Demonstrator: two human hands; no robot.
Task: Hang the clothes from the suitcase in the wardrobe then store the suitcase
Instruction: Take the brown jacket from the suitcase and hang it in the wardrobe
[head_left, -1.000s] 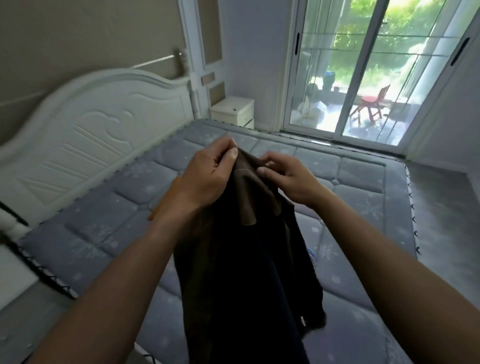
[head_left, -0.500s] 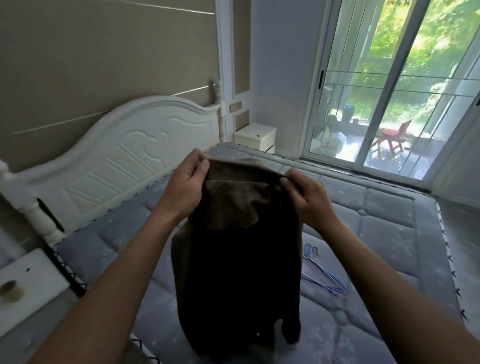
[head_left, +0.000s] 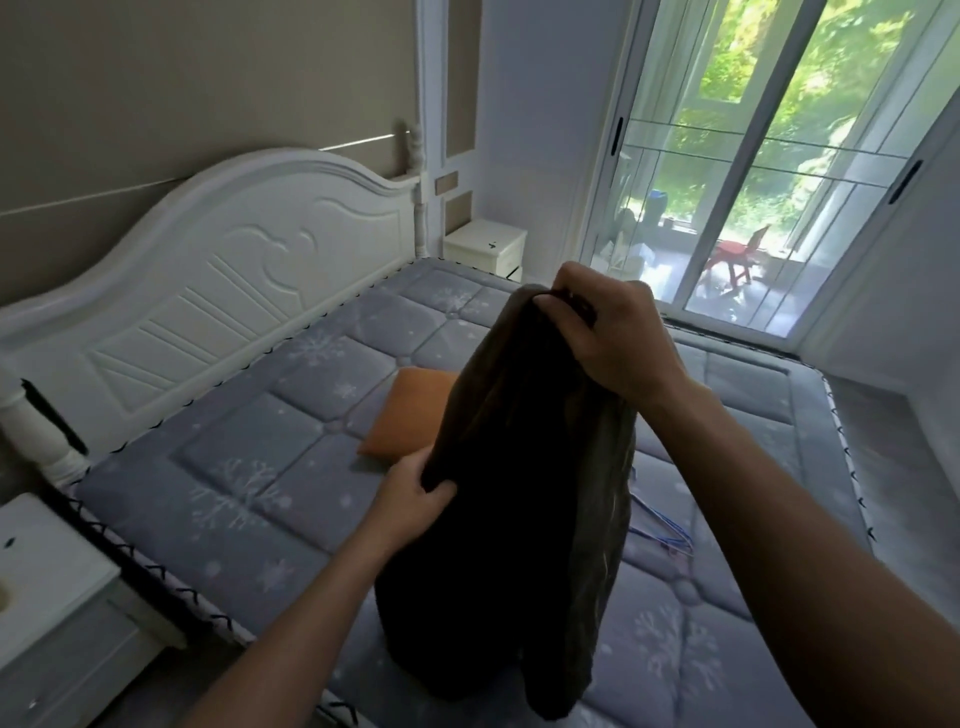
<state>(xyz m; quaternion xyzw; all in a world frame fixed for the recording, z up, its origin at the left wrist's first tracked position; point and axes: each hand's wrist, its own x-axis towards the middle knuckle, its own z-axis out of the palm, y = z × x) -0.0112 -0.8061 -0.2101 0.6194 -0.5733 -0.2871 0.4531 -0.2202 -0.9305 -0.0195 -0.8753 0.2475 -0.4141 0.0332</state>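
- Over the mattress (head_left: 249, 467), dead centre, I see the dark garment (head_left: 519, 545) hanging, long axis straight up and down, hem touching the quilting.
- Right hand (head_left: 618, 338) clenches the bunched top; left hand (head_left: 415, 493) pinches the left edge lower down.
- Wire hangers (head_left: 667, 543) lie just right of the cloth, under the right forearm. That side is nearer, I reckon, though the left hand looks easier to free.

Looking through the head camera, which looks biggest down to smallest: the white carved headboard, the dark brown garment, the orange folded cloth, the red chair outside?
1-2. white carved headboard and dark brown garment look about alike; the garment is nearer the camera, so unranked.
3. orange folded cloth
4. red chair outside
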